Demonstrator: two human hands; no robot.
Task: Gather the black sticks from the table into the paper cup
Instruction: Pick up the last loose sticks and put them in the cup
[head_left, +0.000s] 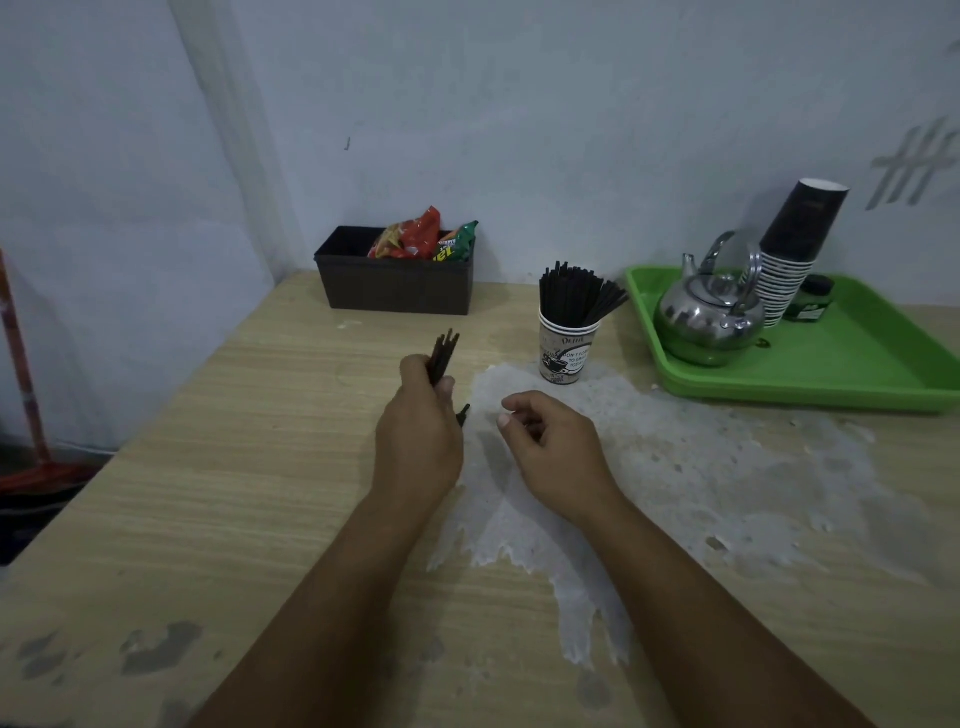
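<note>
The left hand (418, 431) grips a small bundle of black sticks (443, 356), their tops fanning out above the fingers and a short end poking out below by the thumb. The right hand (550, 441) hovers just beside it with fingers loosely curled and, as far as I can make out, nothing in them. The paper cup (565, 354) stands farther back and to the right, already crowded with upright sticks that splay toward the tray.

That crowding is the risk: pushing this bundle down into a full cup could snag on the splayed sticks, and a light cup like that might well tip or skid. The loose fan in the left hand could also shed a stick on the way across.

Behind are a dark plastic bin (395, 283) holding snack packets (415, 240) and a green tray (831, 374) carrying a steel kettle (709, 317) and a leaning stack of paper cups (795, 244). Nothing lies between the hands and the cup except a pale, worn patch (675, 467) on the wooden table (208, 493).
</note>
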